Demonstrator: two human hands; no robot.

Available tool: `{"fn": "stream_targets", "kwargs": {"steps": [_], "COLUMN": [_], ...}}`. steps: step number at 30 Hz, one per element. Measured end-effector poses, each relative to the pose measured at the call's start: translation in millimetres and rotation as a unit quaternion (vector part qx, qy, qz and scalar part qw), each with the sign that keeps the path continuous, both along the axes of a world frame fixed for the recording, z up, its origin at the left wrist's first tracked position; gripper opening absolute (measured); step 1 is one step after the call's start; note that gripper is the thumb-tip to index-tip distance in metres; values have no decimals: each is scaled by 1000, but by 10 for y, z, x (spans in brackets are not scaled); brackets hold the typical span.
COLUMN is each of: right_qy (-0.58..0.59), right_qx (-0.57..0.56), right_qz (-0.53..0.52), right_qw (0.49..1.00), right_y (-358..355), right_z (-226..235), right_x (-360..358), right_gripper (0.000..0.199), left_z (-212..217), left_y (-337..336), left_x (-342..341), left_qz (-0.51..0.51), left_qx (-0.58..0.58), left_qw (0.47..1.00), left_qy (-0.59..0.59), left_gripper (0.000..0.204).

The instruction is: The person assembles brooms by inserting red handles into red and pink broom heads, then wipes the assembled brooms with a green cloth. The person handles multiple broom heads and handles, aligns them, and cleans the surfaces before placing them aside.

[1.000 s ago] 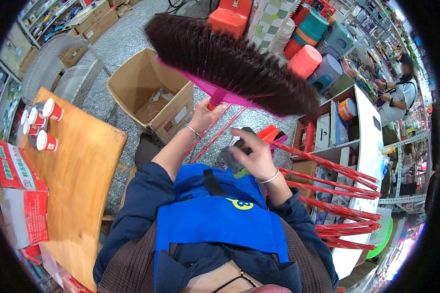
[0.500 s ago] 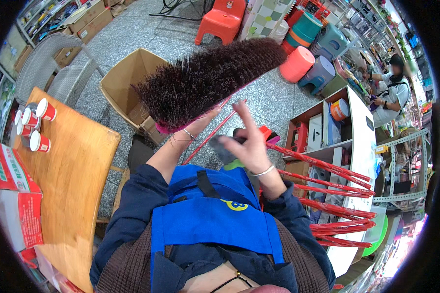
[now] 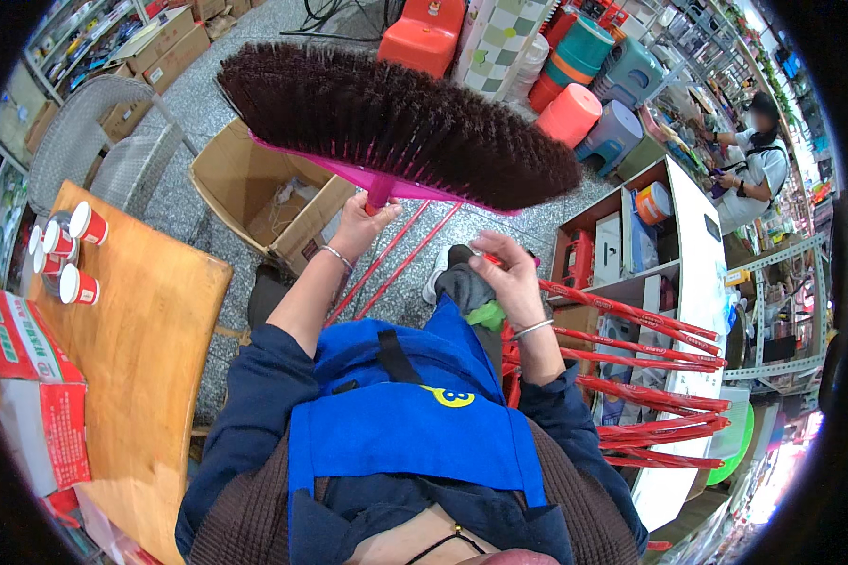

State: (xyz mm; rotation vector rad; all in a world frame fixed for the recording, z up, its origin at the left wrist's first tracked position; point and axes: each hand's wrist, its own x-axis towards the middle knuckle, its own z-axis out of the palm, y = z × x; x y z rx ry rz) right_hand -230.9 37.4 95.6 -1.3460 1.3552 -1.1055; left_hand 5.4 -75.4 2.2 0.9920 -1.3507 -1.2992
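A broom head [image 3: 400, 122] with dark brown bristles and a pink base is raised in front of me, bristles facing away. My left hand [image 3: 360, 229] is closed round its pink neck, where a reddish end shows. My right hand [image 3: 511, 278] hovers to the right of the broom head, not touching it, with thumb and fingers apart and nothing seen in it. A bundle of red-wrapped broom sticks [image 3: 641, 403] lies beside my right forearm. Two thin red sticks [image 3: 396, 250] slant beneath the broom head. Near my right wrist is a piece of bright green material [image 3: 485, 315].
A cardboard box [image 3: 240, 202] stands open ahead on the left. The wooden table [image 3: 151, 348] at my left bears several paper cups [image 3: 80, 282]. To the right is a white cabinet [image 3: 693, 254] with shelves. Stools [image 3: 422, 36] stand farther off, and a person [image 3: 758, 169] is at far right.
The broom head has turned so its pink base and neck now show, and it has shifted up and broadside to me. My right hand has moved down and right, away from it.
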Motion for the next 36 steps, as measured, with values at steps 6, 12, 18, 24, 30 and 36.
{"fn": "stream_targets", "kwargs": {"steps": [6,12,18,24,30,36], "right_qy": [-124,121,120,14,21,101], "right_qx": [-82,-84,-146,-107,-15,-170], "right_qz": [-73,11,212,1,-28,110], "right_qw": [986,989,959,994,999,974], "right_y": [-340,-80,239,-19,-90,215], "right_z": [46,405,285,10,177,289], "right_x": [-162,54,359,93,-38,392], "right_gripper": [69,24,37,44,35,38], "left_z": [-26,-34,-3,52,20,-148], "left_y": [9,-19,-256,-72,84,-61], "left_x": [-64,-3,223,220,-11,-77], "left_qz": [4,67,58,45,-8,69], "left_qx": [-18,-104,-37,-69,-61,-48], "left_qw": [1000,992,996,997,997,995], "left_qy": [13,-18,55,12,44,57], "left_gripper": [10,14,7,14,14,26]}}
